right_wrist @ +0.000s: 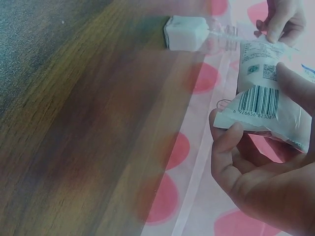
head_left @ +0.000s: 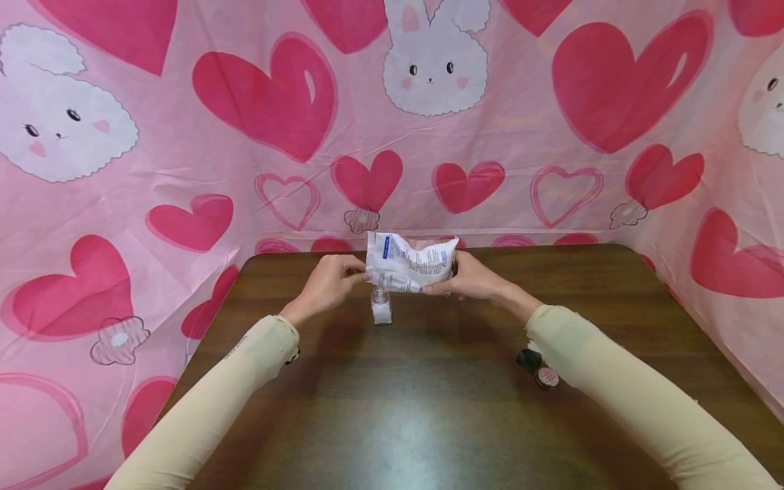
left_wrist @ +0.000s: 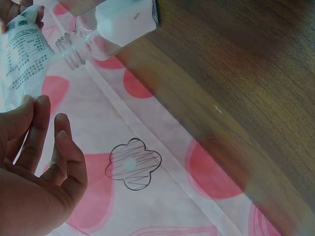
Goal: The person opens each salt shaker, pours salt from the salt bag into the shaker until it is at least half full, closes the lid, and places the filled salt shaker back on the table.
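Observation:
A white printed packet (head_left: 412,264) is held tilted above a small clear glass jar (head_left: 382,309) that stands on the table. White contents fill the lower part of the jar (left_wrist: 125,24), and its threaded mouth has no cap. The left hand (head_left: 327,284) pinches the packet's corner between thumb and finger, close to the jar's mouth. The right hand (head_left: 474,278) grips the other end, its thumb on the near side. In the right wrist view a thin white stream runs from the packet (right_wrist: 258,101) into the jar (right_wrist: 187,33).
On the wooden table (head_left: 392,408), a dark cap (head_left: 528,359) and a round lid with a pink, dotted top (head_left: 548,378) lie beside the right forearm. A pink cloth with hearts and rabbits (head_left: 429,150) hangs behind the table and at its sides.

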`<state>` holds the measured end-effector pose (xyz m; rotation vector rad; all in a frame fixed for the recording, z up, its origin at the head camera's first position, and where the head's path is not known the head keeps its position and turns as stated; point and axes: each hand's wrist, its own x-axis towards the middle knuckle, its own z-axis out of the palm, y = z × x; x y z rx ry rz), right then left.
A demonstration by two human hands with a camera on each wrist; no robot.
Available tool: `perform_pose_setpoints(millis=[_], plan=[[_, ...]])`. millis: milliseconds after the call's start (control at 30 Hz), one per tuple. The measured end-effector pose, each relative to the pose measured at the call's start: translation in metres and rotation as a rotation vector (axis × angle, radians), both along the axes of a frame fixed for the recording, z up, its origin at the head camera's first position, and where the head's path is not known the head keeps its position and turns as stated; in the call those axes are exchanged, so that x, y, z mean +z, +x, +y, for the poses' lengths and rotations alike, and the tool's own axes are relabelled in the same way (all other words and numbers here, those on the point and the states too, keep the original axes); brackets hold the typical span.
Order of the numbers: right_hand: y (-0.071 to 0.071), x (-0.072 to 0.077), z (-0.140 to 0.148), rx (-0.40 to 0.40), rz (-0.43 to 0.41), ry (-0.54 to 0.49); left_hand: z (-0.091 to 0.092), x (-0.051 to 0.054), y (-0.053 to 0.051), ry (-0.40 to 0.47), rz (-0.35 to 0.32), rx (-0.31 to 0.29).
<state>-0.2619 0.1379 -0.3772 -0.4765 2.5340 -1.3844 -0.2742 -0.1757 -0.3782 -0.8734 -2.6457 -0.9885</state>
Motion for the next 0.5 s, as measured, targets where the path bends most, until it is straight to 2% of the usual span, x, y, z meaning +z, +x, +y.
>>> perform_pose_setpoints(millis=[500], plan=[[0.0008, 0.0009, -0.0007, 0.003, 0.002, 0.007, 0.0004, 0.0015, 0.0012, -0.013, 0.016, 0.000]])
